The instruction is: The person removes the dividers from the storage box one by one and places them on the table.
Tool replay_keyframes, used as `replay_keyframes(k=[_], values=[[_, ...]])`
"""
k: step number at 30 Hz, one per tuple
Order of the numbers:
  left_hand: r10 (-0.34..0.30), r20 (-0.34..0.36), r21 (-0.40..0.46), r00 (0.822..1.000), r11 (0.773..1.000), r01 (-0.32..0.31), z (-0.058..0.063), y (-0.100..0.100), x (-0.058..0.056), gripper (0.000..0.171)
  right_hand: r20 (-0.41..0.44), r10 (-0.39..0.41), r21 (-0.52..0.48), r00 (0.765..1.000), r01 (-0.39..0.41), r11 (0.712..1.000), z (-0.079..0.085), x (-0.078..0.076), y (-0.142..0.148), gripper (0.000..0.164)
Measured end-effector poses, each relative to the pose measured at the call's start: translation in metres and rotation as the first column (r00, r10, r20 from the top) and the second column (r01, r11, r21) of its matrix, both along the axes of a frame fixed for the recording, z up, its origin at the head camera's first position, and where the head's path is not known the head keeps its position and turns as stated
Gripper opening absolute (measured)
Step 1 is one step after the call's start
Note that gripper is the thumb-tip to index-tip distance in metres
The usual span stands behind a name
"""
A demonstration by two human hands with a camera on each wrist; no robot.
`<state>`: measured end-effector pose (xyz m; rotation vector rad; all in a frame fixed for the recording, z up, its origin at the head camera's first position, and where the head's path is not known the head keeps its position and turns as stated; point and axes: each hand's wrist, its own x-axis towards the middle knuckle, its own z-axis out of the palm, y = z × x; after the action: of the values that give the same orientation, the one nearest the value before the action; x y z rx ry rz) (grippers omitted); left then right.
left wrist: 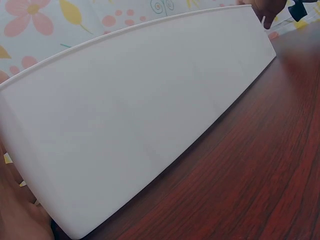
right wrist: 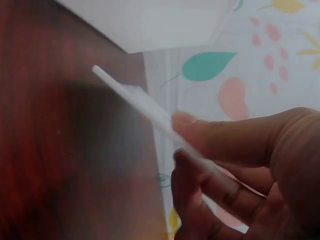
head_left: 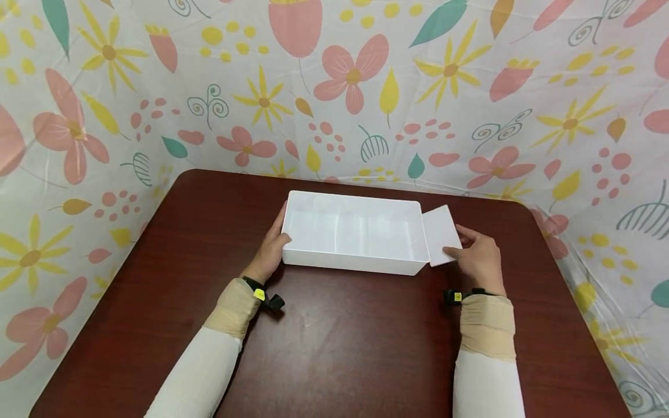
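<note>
With our left hand [head_left: 269, 251] we grip one end of a white, open-topped rectangular box [head_left: 350, 260], which sits between our hands on the dark reddish-brown, wood-grained bench [head_left: 313, 337]. With our right hand [head_left: 481, 260] we pinch a thin, flat, white rectangular panel [head_left: 439, 232], tilted beside the box's nearer end; we cannot tell whether they touch.

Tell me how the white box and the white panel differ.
The box has walls and an open top; the panel is a thin, flattish piece. The box is much larger than the panel. The left hand grips the box's end, while the right hand pinches the panel. Both are white.
</note>
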<state>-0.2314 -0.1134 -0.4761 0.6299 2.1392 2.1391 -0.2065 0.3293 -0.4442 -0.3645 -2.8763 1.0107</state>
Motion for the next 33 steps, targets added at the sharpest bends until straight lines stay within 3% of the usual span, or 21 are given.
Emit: replay_keyframes(k=[9, 14, 21, 33], values=[[0.01, -0.003, 0.002, 1.0, 1.0, -0.01, -0.001, 0.001, -0.002, 0.083, 0.06, -0.065, 0.056, 0.996, 0.062, 0.997, -0.009, 0.0, 0.004, 0.066], [0.013, -0.001, 0.004, 1.0, 1.0, -0.013, -0.001, 0.001, -0.002, 0.082, 0.097, -0.071, 0.092, 0.993, 0.062, 0.994, -0.011, 0.001, 0.005, 0.06], [0.009, 0.0, 0.005, 1.0, 1.0, -0.009, 0.0, 0.001, -0.001, 0.081, 0.181, -0.086, 0.126, 0.98, 0.064, 0.99, -0.015, -0.001, 0.006, 0.067], [0.01, 0.003, 0.004, 1.0, 1.0, -0.01, 0.0, 0.0, -0.002, 0.082, 0.216, -0.092, 0.131, 0.972, 0.065, 0.989, -0.017, -0.006, 0.006, 0.072]])
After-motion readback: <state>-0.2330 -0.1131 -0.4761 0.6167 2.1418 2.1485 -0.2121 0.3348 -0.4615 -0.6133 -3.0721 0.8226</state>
